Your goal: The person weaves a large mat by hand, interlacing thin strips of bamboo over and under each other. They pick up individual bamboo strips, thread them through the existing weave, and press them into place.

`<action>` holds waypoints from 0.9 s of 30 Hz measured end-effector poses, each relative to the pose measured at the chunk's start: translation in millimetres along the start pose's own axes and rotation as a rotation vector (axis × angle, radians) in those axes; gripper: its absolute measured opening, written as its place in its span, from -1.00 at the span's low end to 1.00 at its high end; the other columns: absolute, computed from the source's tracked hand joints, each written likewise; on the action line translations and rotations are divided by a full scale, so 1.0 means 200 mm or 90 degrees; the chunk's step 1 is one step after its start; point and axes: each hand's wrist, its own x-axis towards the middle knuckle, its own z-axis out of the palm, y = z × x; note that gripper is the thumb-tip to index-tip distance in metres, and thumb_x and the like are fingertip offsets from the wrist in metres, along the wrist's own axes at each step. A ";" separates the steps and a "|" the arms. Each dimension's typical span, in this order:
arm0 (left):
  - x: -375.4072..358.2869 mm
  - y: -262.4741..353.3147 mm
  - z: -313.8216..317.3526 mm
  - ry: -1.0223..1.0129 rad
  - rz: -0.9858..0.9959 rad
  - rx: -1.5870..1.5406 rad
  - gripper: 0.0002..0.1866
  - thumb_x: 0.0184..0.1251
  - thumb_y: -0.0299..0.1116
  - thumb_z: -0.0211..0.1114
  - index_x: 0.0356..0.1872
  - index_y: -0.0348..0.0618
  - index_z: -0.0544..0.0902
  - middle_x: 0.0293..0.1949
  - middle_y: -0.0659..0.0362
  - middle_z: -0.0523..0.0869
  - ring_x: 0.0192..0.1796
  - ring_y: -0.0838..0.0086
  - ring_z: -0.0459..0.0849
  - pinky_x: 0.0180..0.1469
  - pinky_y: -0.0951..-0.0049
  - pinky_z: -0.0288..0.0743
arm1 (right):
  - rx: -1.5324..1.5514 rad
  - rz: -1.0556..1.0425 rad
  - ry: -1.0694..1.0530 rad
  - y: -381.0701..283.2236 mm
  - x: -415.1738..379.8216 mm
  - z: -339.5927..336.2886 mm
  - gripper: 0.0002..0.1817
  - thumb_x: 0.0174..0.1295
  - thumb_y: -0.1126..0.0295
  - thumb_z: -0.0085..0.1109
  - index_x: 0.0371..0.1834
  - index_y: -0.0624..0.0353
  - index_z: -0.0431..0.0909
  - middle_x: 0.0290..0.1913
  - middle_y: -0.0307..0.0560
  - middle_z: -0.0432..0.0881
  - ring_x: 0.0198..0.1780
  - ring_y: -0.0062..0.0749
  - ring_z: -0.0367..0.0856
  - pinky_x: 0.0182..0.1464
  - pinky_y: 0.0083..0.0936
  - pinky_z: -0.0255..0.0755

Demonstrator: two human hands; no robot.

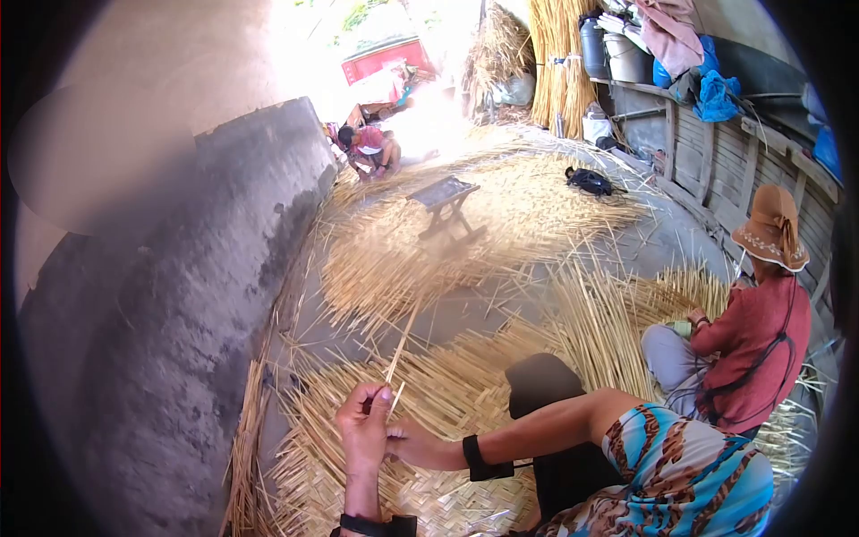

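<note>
My left hand (pixel 363 428) is closed, thumb up, around a thin reed strip (pixel 404 342). The strip slants up and away from the fist, and a short pale end juts out beside the thumb. Close against its right side is my right hand (pixel 418 445), fingers pinched together; what they grip is hidden. Both hands are above a woven reed mat (pixel 452 394) with a herringbone pattern, whose loose strip ends stick out at its edges. Dark bands circle both my wrists.
A person (pixel 752 331) in a brown hat sits at right among reeds; another person (pixel 369 150) crouches at the far left. A small wooden stool (pixel 445 190) stands on a farther mat (pixel 528 201). A grey wall (pixel 179 313) runs along the left. Reed bundles (pixel 557 72) lean at the back.
</note>
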 end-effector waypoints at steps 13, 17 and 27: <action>0.00 0.06 -0.18 -0.071 -0.073 -0.057 -0.88 0.39 -0.48 0.23 -0.38 -0.22 0.60 -0.53 0.38 0.52 -0.49 0.74 0.35 -0.46 0.66 0.21 | 0.020 -0.014 -0.032 -0.37 0.17 -0.32 -0.63 0.36 0.19 0.16 0.05 0.26 0.53 -0.23 -0.16 0.67 -0.25 -0.56 0.64 -0.24 -0.63 0.51; -0.02 0.05 -0.17 -0.078 -0.082 -0.037 -0.89 0.38 -0.48 0.24 -0.39 -0.22 0.60 -0.54 0.38 0.52 -0.50 0.74 0.36 -0.46 0.66 0.21 | 0.122 -0.110 -0.003 -0.40 0.20 -0.46 -0.69 0.37 0.23 0.16 -0.01 0.25 0.57 -0.28 -0.19 0.68 -0.29 -0.60 0.66 -0.26 -0.69 0.49; -0.01 0.06 -0.08 -0.033 -0.093 -0.027 -0.92 0.37 -0.50 0.26 -0.35 -0.24 0.63 -0.46 0.35 0.59 -0.37 0.71 0.47 -0.28 0.63 0.38 | -0.011 -0.080 -0.006 -0.36 0.12 -0.40 -0.81 0.36 0.33 0.17 -0.20 0.25 0.61 -0.37 -0.20 0.68 -0.38 -0.63 0.65 -0.37 -0.68 0.49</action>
